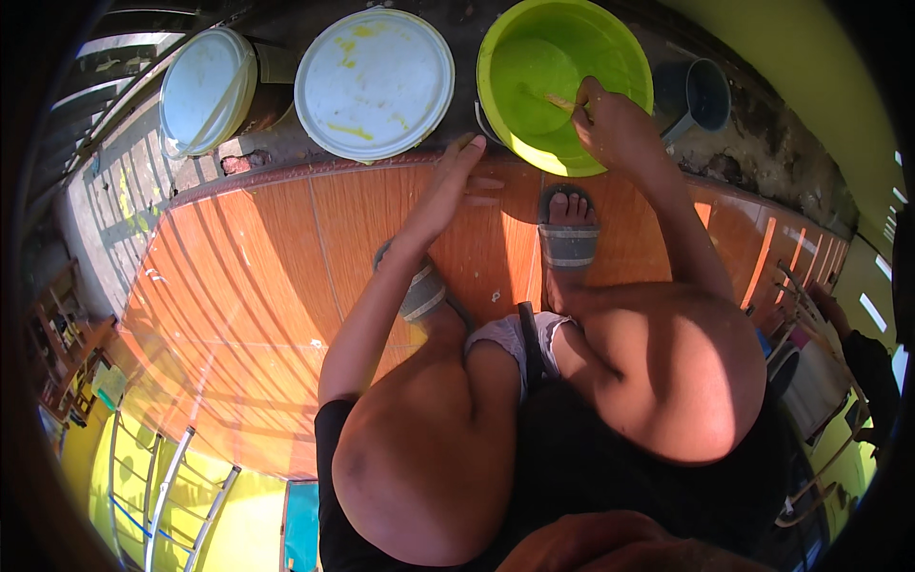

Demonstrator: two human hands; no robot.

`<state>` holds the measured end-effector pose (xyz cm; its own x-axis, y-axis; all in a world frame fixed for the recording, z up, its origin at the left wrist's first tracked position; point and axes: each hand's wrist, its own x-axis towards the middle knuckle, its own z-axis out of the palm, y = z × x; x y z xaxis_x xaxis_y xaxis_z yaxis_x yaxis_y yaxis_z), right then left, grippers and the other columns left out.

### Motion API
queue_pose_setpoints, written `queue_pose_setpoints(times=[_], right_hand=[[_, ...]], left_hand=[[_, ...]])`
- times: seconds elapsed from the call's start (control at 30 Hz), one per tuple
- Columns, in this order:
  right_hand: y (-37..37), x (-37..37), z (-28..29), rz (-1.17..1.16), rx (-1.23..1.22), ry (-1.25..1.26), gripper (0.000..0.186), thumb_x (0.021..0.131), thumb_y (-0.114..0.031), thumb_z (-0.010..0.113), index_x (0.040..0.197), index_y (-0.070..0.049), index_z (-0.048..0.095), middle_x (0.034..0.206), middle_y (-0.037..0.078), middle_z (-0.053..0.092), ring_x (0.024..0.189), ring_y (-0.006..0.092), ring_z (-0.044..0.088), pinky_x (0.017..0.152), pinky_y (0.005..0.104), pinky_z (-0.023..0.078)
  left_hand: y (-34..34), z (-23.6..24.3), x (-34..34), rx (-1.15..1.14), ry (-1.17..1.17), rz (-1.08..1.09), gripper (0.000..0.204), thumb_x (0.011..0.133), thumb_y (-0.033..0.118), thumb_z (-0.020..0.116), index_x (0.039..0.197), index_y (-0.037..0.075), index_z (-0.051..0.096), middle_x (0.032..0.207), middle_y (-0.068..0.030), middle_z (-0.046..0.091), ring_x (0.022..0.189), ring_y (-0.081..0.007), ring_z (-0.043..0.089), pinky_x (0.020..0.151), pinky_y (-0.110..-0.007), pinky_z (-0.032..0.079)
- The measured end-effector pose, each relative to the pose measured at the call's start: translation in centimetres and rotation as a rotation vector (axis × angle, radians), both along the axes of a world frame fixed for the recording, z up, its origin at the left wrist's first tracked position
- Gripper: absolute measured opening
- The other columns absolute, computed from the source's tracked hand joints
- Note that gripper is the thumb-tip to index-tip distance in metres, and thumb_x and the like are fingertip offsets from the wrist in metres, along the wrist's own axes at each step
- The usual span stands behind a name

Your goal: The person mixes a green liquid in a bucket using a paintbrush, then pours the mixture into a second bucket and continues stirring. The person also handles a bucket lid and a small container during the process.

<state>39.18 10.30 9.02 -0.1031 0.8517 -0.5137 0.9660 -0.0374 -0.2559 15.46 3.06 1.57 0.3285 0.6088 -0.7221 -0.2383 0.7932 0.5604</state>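
A lime-green bucket stands at the far edge of the tiles, with green liquid low inside it. My right hand reaches over its near right side, fingers closed round a short wooden stick. The stick's tip points down and left toward the liquid; whether it touches is hard to tell. Just left of the bucket, near its lower rim, my left hand hovers with nothing in it, fingers stretched and partly blurred. Closest to that hand is a round white lid smeared with yellow-green paint.
Farther left sits another pale-lidded bucket. A dark mug-shaped container lies right of the green bucket. Orange tiles stretch below, crossed by striped shadows. My sandalled feet are close to the bucket. A metal ladder is at lower left.
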Motion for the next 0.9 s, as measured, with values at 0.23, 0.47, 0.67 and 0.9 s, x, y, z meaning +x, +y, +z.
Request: queue_pose_setpoints(times=[0.23,0.47,0.67,0.9], right_hand=[[-1.9,0.4,-0.6,0.057,0.098,0.015,0.027,0.091,-0.018,0.052,0.102,0.006,0.056,0.075,0.024,0.064,0.073,0.0402,0.067,0.068,0.0504,0.054],[-2.1,0.8,-0.7,0.023,0.051,-0.019,0.027,0.092,-0.019,0.052,0.107,0.002,0.061,0.083,0.022,0.066,0.080,0.0382,0.068,0.074,0.0490,0.054],[-1.3,2.3,-1.0,0.045,0.065,-0.050,0.030,0.093,-0.019,0.051,0.113,0.001,0.063,0.092,0.023,0.067,0.085,0.0380,0.068,0.076,0.0470,0.054],[-1.0,3.0,-4.8,-0.022,0.117,-0.087,0.032,0.091,-0.015,0.053,0.118,0.000,0.062,0.099,0.026,0.065,0.089,0.0388,0.068,0.078,0.0463,0.055]], left_hand=[[4.8,-1.0,1.9,0.028,-0.308,-0.176,0.058,0.100,0.043,0.047,0.139,0.000,0.042,0.138,-0.0164,0.052,0.121,-0.0246,0.058,0.093,-0.037,0.055],[2.7,-0.1,5.1,-0.010,-0.360,-0.012,0.045,0.099,0.023,0.042,0.137,-0.001,0.042,0.136,-0.0173,0.053,0.126,-0.0257,0.055,0.102,-0.039,0.051],[-2.4,1.4,10.1,-0.132,-0.505,-0.151,0.055,0.107,0.039,0.037,0.142,-0.003,0.038,0.141,-0.0211,0.049,0.120,-0.0316,0.061,0.104,-0.041,0.050],[-1.7,-0.7,8.1,0.089,-0.162,-0.369,0.063,0.099,0.051,0.054,0.127,-0.006,0.049,0.115,-0.0132,0.059,0.107,-0.0188,0.061,0.088,-0.034,0.052]])
